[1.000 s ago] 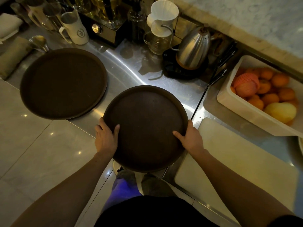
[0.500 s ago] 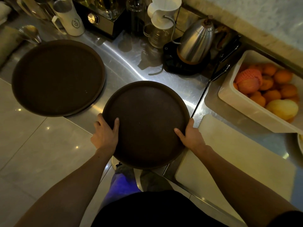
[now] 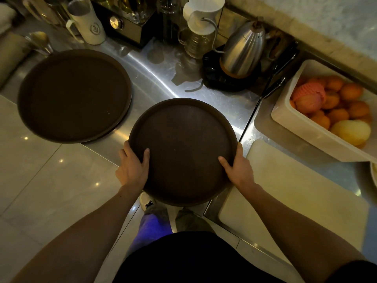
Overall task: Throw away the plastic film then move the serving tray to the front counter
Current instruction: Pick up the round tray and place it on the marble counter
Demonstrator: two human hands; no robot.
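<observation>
Two hands grip the round brown serving tray (image 3: pixel 183 148): my left hand (image 3: pixel 132 166) clasps its left rim, thumb lying on the top face, and my right hand (image 3: pixel 238 168) clasps the right rim the same way. I see the tray held over the near edge of the steel counter (image 3: pixel 155 78), its near part hanging past the edge above the floor and my shoes. A second brown tray (image 3: pixel 73 94) lies flat on the counter to the left, well apart. Beyond stand a steel kettle (image 3: pixel 242 52) and a white mug (image 3: pixel 89 25). At right, a white bin (image 3: pixel 285 117) holds oranges, next to a pale cutting board (image 3: pixel 285 197).
</observation>
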